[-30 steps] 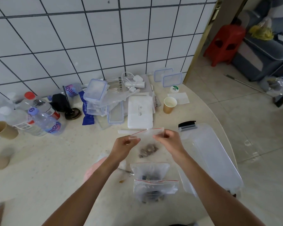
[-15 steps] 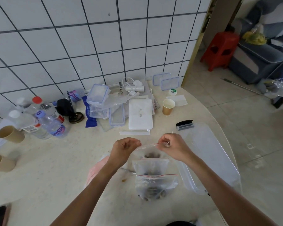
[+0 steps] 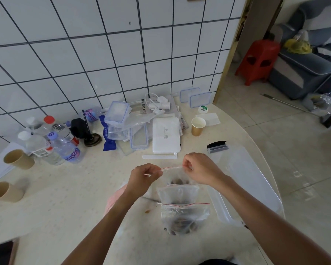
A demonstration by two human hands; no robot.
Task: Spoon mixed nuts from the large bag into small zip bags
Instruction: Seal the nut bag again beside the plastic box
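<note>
Both hands are curled into pinches on the red-lined top edge of a small zip bag (image 3: 177, 175), held just above the surface (image 3: 65, 203): the left hand (image 3: 144, 176) grips the left end between thumb and fingers, and the right hand (image 3: 199, 168) grips the right end, the seal strip stretched between them. The bag hangs below with a few dark nuts at its bottom. Just nearer the person, two filled zip bags (image 3: 183, 209) lie stacked on the surface, nuts showing through the plastic. To their left lies a spoon (image 3: 151, 199), partly hidden, beside a pink object (image 3: 114, 199) under the left forearm. To the right lies a clear plastic bin (image 3: 252, 180). Farther back are a white box (image 3: 165, 135), paper cups (image 3: 198, 126) and water bottles (image 3: 65, 148) by the tiled wall.
</note>
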